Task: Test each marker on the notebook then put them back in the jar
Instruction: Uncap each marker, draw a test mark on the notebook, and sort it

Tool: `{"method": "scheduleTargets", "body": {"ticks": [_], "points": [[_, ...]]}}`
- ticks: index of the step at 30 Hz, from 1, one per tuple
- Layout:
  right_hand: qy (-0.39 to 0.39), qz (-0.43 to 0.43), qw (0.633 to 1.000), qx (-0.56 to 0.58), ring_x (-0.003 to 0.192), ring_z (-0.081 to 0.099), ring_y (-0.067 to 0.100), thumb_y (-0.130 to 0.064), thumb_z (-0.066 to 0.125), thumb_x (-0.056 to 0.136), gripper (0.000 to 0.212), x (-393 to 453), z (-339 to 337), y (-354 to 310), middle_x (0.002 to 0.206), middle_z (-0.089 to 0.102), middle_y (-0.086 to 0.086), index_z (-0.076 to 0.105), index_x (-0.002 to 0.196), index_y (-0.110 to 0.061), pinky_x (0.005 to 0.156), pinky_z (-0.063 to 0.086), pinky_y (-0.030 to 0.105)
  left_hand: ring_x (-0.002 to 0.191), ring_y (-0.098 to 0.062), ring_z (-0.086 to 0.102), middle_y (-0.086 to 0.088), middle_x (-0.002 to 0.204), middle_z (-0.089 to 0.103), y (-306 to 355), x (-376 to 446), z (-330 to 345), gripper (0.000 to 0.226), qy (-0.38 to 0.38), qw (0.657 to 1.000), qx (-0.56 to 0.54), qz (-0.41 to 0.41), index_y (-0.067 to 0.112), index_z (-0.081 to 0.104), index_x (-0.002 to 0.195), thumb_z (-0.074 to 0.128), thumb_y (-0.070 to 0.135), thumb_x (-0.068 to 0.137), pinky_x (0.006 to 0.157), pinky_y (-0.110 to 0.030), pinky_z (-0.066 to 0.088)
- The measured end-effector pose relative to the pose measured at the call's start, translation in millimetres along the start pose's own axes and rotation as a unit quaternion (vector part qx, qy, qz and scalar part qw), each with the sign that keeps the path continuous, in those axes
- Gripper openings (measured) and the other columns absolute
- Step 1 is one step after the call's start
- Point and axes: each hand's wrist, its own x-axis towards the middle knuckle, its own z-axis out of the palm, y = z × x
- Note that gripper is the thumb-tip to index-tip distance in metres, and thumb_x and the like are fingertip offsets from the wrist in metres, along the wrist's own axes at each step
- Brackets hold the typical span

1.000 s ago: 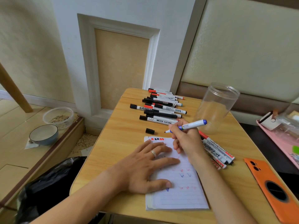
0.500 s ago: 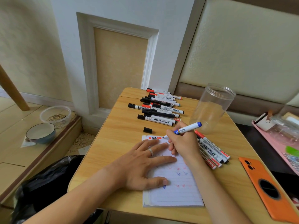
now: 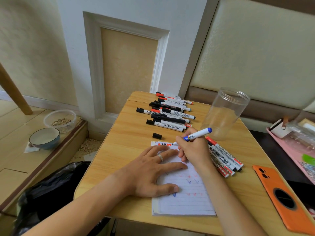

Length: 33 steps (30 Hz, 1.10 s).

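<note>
Right hand, frame centre: fingers clamped round blue marker, tip at notebook top edge.

Left hand: fingers spread flat, pressing notebook page.

Handling, judged: marker light, rigid, smooth plastic barrel; take hold near tip for writing, mid-barrel for carrying.

Jar, right of centre: clear, light, likely tips easily; empty, upright.

Count: one jar, one notebook, one loose cap. Marker row above centre: about ten, overlap prevents exact count. Marker pile beside right wrist: four or five.
</note>
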Motion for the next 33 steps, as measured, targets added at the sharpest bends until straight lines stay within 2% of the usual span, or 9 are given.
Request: {"method": "scheduleTargets", "body": {"ticks": [15, 21, 33], "points": [[0.009, 0.001, 1.0, -0.001, 0.04, 0.054, 0.026, -0.011, 0.07, 0.092, 0.02, 1.1, 0.1, 1.5, 0.054, 0.06, 0.011, 0.053, 0.082, -0.012, 0.041, 0.041, 0.027, 0.154, -0.013, -0.009, 0.01, 0.169, 0.01, 0.9, 0.9, -3.4, 0.067, -0.013, 1.0, -0.012, -0.006, 0.058, 0.016, 0.154, 0.037, 0.077, 0.094, 0.123, -0.032, -0.007], [0.01, 0.007, 1.0, -0.007, 0.039, 0.053, 0.023, -0.008, 0.071, 0.089, 0.021, -0.2, -0.4, 1.0, 0.054, 0.058, 0.01, 0.051, 0.082, -0.01, 0.039, 0.039, 0.025, 0.154, -0.014, -0.009, 0.011, 0.169, 0.01, 0.9, 0.5, -3.8, 0.066, -0.017, 1.0, -0.01, -0.005, 0.058, 0.016, 0.154, 0.037, 0.077, 0.094, 0.126, -0.038, -0.004], [0.008, 0.003, 1.0, -0.011, 0.041, 0.054, 0.025, -0.011, 0.071, 0.091, 0.022, 0.9, 0.5, 1.1, 0.055, 0.059, 0.01, 0.051, 0.082, -0.012, 0.04, 0.04, 0.026, 0.154, -0.014, -0.009, 0.011, 0.169, 0.01, 0.9, 0.9, -3.9, 0.067, -0.019, 1.0, -0.008, -0.007, 0.058, 0.015, 0.154, 0.038, 0.076, 0.094, 0.126, -0.038, -0.003]]}}
